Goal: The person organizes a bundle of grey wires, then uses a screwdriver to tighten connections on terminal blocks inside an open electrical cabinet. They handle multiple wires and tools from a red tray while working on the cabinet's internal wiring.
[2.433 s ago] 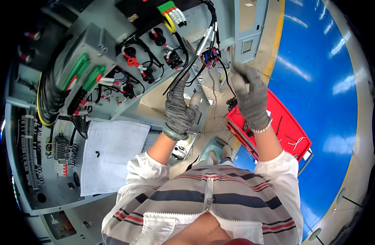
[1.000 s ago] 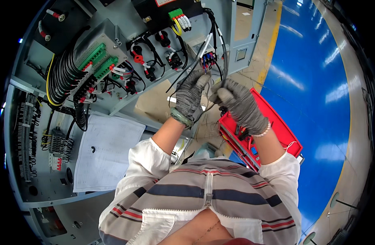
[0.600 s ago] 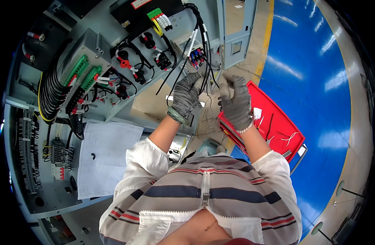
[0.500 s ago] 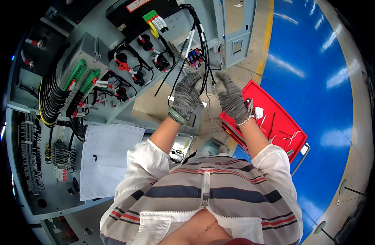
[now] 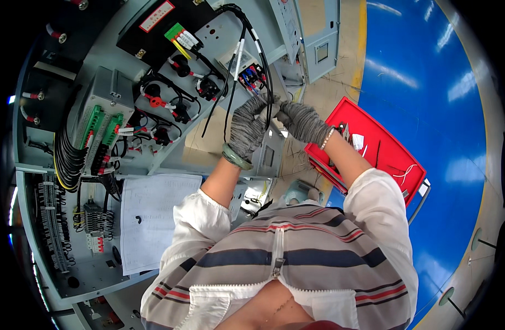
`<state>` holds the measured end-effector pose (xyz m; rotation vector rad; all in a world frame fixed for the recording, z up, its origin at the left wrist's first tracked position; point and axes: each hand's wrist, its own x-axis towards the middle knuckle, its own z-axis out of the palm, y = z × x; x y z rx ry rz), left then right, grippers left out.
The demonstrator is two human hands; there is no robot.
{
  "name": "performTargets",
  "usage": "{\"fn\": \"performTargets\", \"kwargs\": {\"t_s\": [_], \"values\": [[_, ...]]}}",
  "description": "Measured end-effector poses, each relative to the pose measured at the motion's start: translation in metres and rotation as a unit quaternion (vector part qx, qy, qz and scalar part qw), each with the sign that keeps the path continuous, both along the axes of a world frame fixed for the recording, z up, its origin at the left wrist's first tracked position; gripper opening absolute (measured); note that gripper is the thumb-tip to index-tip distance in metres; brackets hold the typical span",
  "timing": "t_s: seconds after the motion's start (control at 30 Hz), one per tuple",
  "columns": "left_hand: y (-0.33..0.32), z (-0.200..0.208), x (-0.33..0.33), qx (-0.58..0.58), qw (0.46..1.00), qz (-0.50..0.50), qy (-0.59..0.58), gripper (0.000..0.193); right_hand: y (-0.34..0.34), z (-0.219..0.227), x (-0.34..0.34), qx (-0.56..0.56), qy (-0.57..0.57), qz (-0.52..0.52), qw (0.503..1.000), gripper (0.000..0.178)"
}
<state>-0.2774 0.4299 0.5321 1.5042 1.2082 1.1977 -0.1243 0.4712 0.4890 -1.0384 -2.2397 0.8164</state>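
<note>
Both my hands wear grey knit gloves and meet in front of the open cabinet. My left hand (image 5: 248,127) is closed around a bundle of black wires (image 5: 265,63), which loops down from the cabinet's upper part. Some of these wires carry white sleeves (image 5: 238,59); loose ends hang beside my left fingers. My right hand (image 5: 304,123) comes up against the left one, its fingers bent and pressed together beside the bundle. What lies between its fingertips is hidden. Just behind the hands, a small component (image 5: 252,78) shows red and blue wires.
Left of me the grey cabinet holds a metal module with green terminal blocks (image 5: 93,129), several rotary switches (image 5: 153,96) and a white paper sheet (image 5: 159,220). At the right stands a red tray (image 5: 387,148) with tools and wire scraps. Beyond it lies blue floor (image 5: 428,110).
My right hand has moved left, and its fingers have closed against my left hand at the wires. The view has shifted slightly, and the left hand keeps its grip on the bundle.
</note>
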Motion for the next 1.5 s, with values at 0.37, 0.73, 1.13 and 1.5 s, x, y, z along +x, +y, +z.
{"fn": "performTargets", "kwargs": {"t_s": [0.37, 0.73, 1.13, 1.5], "values": [[0.005, -0.016, -0.008, 0.080, 0.995, 0.035, 0.047, 0.019, 0.054, -0.025, 0.068, -0.245, 0.111, 0.091, 0.959, 0.025], [0.001, -0.007, -0.005, -0.024, 0.995, 0.031, -0.097, 0.023, 0.091, 0.035, 0.075, -0.149, 0.113, 0.002, 0.982, 0.025], [0.011, -0.023, -0.001, 0.106, 0.991, 0.087, 0.009, 0.024, 0.083, 0.114, 0.016, 0.026, 0.103, -0.096, 0.990, 0.019], [-0.017, -0.016, -0.003, 0.109, 0.990, 0.087, -0.031, 0.028, 0.098, 0.098, 0.019, 0.179, 0.075, -0.029, 0.981, 0.017]]}}
